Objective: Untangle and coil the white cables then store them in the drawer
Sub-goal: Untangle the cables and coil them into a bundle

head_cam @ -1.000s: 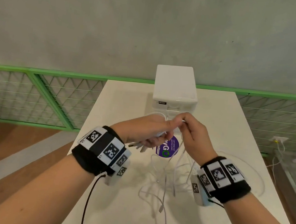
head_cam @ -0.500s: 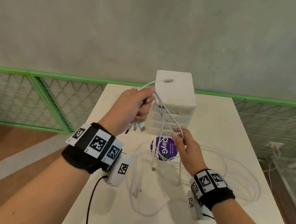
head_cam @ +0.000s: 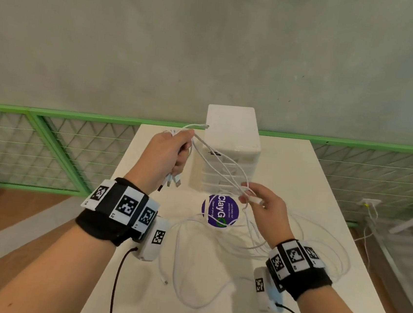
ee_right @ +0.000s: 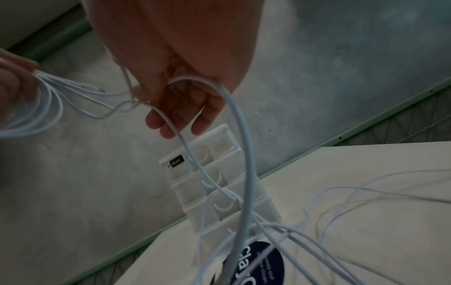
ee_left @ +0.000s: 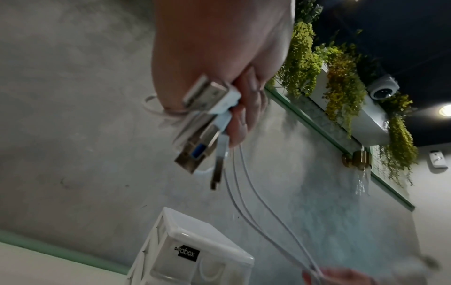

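Observation:
Several white cables (head_cam: 215, 162) stretch between my two hands in front of the white drawer unit (head_cam: 230, 133). My left hand (head_cam: 181, 153) is raised at the unit's left and grips a bundle of cable ends; USB plugs (ee_left: 207, 100) stick out below its fist. My right hand (head_cam: 249, 196) is lower, in front of the unit, and pinches the cables at a white connector (head_cam: 255, 200). In the right wrist view the cables (ee_right: 241, 154) loop over my right hand (ee_right: 175, 119) and drop to the table. More loose loops (head_cam: 318, 244) lie tangled on the table.
The drawer unit (ee_right: 207, 173) stands at the back middle of the white table (head_cam: 135, 289), its drawers closed. A round purple sticker (head_cam: 220, 210) lies before it. A green mesh railing (head_cam: 49, 139) and a grey wall are behind. Floor drops off on both sides.
My hands were together by the drawer unit's front. The left has since risen up and left with the cable ends, the right stayed low, and the cables now stretch between them.

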### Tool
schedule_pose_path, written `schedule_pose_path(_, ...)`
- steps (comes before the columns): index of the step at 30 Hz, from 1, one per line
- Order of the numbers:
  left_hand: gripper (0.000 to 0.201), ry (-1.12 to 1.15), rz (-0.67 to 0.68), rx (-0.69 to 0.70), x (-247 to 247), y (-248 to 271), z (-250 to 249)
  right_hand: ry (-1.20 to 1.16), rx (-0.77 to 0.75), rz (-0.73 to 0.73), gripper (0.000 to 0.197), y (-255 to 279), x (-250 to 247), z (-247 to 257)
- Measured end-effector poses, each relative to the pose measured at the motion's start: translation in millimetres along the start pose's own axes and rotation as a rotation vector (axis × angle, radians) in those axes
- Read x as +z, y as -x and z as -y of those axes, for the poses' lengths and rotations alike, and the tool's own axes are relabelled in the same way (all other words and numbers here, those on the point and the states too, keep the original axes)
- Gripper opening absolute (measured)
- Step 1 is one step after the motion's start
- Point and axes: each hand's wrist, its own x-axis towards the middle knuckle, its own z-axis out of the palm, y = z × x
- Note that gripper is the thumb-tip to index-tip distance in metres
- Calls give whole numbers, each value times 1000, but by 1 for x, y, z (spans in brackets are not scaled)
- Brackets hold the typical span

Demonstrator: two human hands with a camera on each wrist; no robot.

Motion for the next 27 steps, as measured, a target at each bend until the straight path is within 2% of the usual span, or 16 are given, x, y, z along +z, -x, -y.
schedule_pose_path(2,38,-45,-2,-8,6,2,4,-106,27,-34,11,-2,2,12)
schedule_pose_path(5,37,-148,-2,-28,19,6,13,-225,55,-30,14,-4,8,28)
schedule_pose_path(8,35,-255,12,-134,32,7,26,-279,51,18,16,-5,15,40)
schedule_pose_path(10,42,-216,64,-201,39,8,34,-312,40,49,14,-4,20,45)
schedule_pose_path(13,28,-104,95,-240,47,11,38,-363,42,83,10,-2,25,48)
schedule_pose_path(19,9,-53,-19,-169,48,10,39,-211,101,59,7,-3,22,43)
schedule_pose_path(23,32,-118,62,-164,47,7,39,-224,152,-21,12,-3,18,43)
schedule_pose_path(25,36,-120,17,-159,46,5,41,-180,183,-43,19,-5,14,42)
schedule_pose_path(27,33,-134,-45,-144,44,2,43,-170,215,0,22,-6,12,42)
